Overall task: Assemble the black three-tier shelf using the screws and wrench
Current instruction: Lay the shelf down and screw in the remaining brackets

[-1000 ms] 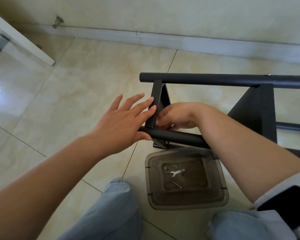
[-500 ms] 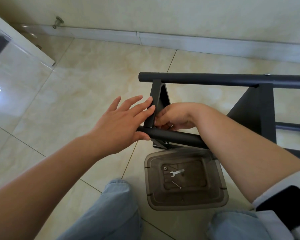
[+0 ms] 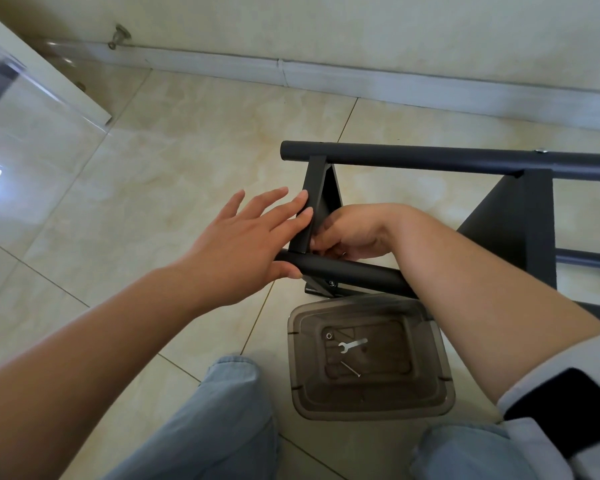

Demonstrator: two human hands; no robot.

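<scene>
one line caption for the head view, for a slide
Left hand steadies the black shelf frame; right hand works at its joint.

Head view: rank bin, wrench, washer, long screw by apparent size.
1. bin
2-3. wrench and long screw: about equal in length, too close to rank.
4. washer
All lie inside the bin, so nearness barely matters.

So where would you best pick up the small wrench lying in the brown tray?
Take the wrench by its straight shank, coming straight down from above with a fingertip pinch. It lies flat on the floor of the tray, whose raised walls block a sideways approach. Both the left hand and the right hand are at the frame.
</scene>
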